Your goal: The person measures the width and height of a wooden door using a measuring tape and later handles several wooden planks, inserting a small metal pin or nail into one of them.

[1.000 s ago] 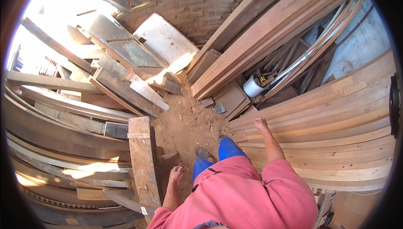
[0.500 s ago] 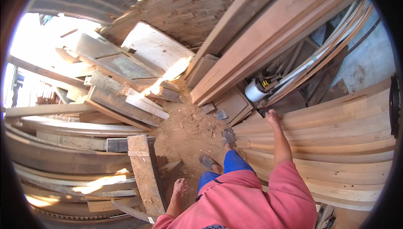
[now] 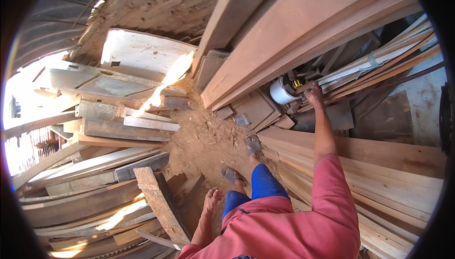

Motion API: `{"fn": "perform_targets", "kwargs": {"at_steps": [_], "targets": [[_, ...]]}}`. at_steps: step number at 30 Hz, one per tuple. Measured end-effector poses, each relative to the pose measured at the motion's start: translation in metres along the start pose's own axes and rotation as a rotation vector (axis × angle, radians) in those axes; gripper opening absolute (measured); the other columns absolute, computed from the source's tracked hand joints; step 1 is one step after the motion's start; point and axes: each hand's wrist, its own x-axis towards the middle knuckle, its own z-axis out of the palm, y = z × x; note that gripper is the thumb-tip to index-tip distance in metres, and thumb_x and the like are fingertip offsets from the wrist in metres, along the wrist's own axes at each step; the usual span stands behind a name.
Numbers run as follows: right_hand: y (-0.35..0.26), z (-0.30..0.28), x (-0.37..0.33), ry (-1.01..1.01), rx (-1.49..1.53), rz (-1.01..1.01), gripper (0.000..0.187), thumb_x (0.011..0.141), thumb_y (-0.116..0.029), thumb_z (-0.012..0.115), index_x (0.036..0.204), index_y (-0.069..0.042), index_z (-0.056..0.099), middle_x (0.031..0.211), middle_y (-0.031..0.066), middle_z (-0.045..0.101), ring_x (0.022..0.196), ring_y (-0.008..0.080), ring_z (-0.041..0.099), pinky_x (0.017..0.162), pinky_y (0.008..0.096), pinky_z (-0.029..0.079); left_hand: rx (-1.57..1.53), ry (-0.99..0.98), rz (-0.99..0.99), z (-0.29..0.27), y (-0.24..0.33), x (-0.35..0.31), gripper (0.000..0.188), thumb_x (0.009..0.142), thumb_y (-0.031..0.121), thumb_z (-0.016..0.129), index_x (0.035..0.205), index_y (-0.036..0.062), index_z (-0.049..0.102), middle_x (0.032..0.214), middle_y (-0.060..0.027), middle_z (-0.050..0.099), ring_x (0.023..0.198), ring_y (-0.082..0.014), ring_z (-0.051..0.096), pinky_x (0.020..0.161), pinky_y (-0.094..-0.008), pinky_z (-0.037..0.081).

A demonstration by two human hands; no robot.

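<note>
My right hand (image 3: pixel 314 95) reaches out to the far right, beside a white bucket (image 3: pixel 282 91) and the ends of several long thin strips (image 3: pixel 365 71). Its fingertips blend into the dark clutter there, so whether they grip anything is unclear. Just left of it, a yellow-and-black tool (image 3: pixel 297 83) shows at the bucket's rim. Low in front of me hangs my left hand (image 3: pixel 213 199), fingers loosely bent and apart, with nothing in it. The nearest thing to that hand is a sawdust-covered board (image 3: pixel 159 197), leaning to its left without touching it.
Stacked planks (image 3: pixel 379 183) run along my right side. Large wide boards (image 3: pixel 284 36) lean at the far side. More timber (image 3: pixel 85 197) is piled on the left, with a white panel (image 3: pixel 142 52) behind. Sawdust covers the floor (image 3: pixel 204 140) around my sandalled feet.
My right arm has stretched farther forward, from above the planks to beside the bucket. My view has turned right. The left hand still hangs low, a little farther forward.
</note>
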Motion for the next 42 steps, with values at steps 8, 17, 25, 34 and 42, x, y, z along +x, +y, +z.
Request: {"fn": "perform_targets", "kwargs": {"at_steps": [8, 17, 25, 34, 42], "targets": [[0.029, 0.036, 0.06, -0.119, -0.299, -0.122, 0.07, 0.077, -0.031, 0.067, 0.134, 0.001, 0.043, 0.144, 0.0197, 0.036, 0.132, 0.0385, 0.035, 0.107, 0.0411, 0.035, 0.134, 0.057, -0.239, 0.007, -0.028, -0.016, 0.045, 0.094, 0.03, 0.053, 0.126, -0.0008, 0.047, 0.11, -0.0152, 0.062, 0.091, -0.0228, 0.063, 0.074, -0.0328, 0.05], [0.033, 0.073, 0.055, -0.156, -0.133, -0.16, 0.058, 0.082, -0.022, 0.058, 0.135, -0.005, 0.046, 0.123, 0.0206, 0.058, 0.118, 0.0353, 0.051, 0.105, 0.0373, 0.037, 0.191, 0.032, -0.216, 0.021, -0.011, -0.007, 0.043, 0.096, 0.03, 0.05, 0.124, -0.0033, 0.048, 0.11, -0.0162, 0.063, 0.086, -0.0209, 0.063, 0.072, -0.0311, 0.05], [-0.015, -0.032, 0.036, -0.325, -0.306, -0.134, 0.027, 0.081, -0.02, 0.058, 0.101, -0.002, 0.065, 0.113, 0.0199, 0.062, 0.108, 0.0337, 0.058, 0.091, 0.0406, 0.048, 0.126, -0.055, -0.1, 0.035, 0.008, 0.008, 0.051, 0.096, 0.033, 0.053, 0.131, -0.0024, 0.042, 0.115, -0.0187, 0.06, 0.091, -0.0247, 0.063, 0.075, -0.0326, 0.05], [-0.055, -0.109, 0.026, -0.34, -0.478, -0.201, 0.023, 0.078, -0.012, 0.066, 0.099, -0.004, 0.065, 0.111, 0.0203, 0.062, 0.107, 0.0357, 0.059, 0.088, 0.0429, 0.049, 0.147, -0.039, -0.138, 0.036, 0.02, 0.0, 0.052, 0.095, 0.032, 0.053, 0.133, -0.0016, 0.041, 0.117, -0.0189, 0.059, 0.092, -0.0257, 0.063, 0.072, -0.0323, 0.05], [-0.041, -0.115, -0.005, -0.143, -0.255, -0.31, 0.023, 0.079, -0.012, 0.066, 0.099, -0.002, 0.064, 0.106, 0.0215, 0.062, 0.104, 0.038, 0.057, 0.089, 0.0448, 0.046, 0.04, 0.02, -0.102, 0.03, 0.01, -0.011, 0.049, 0.095, 0.031, 0.054, 0.132, -0.0004, 0.042, 0.115, -0.0178, 0.059, 0.094, -0.0266, 0.062, 0.074, -0.0334, 0.05]]}}
